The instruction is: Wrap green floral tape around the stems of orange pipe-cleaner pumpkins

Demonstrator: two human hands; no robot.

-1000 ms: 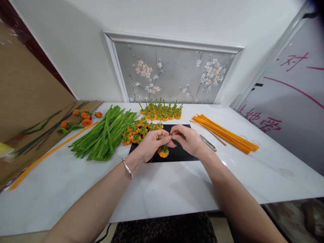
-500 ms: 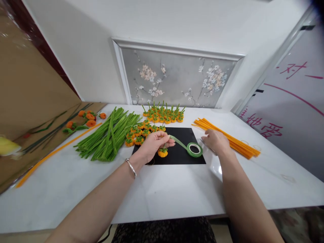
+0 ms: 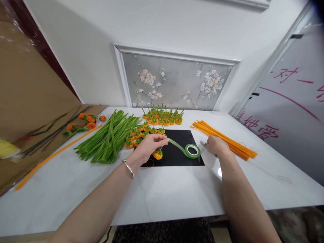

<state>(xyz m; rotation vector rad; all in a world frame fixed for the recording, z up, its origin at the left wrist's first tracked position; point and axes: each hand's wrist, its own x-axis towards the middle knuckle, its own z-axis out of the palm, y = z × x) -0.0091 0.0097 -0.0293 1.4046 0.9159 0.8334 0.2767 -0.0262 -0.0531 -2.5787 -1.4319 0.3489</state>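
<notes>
My left hand (image 3: 152, 145) pinches the free end of a green tape strip over a black mat (image 3: 174, 158). A small orange pumpkin-like piece (image 3: 157, 155) with a green top hangs below its fingers. From the pinch the strip runs right to the green tape roll (image 3: 192, 151), which rests on the mat's right part. To the right of the mat, my right hand (image 3: 217, 145) is closed on metal scissors (image 3: 203, 143), their tips pointing to the upper left, low over the white table (image 3: 152, 195).
Green stems (image 3: 108, 138) lie left of the mat. Orange pumpkin pieces (image 3: 162, 118) stand in rows behind it, with more at its left corner. Orange sticks (image 3: 225, 140) lie at the right. Orange flowers (image 3: 90, 125) are at the far left.
My right hand has closed on the scissors and raised them slightly. My left hand has shifted a little left with the tape end and the pumpkin piece.
</notes>
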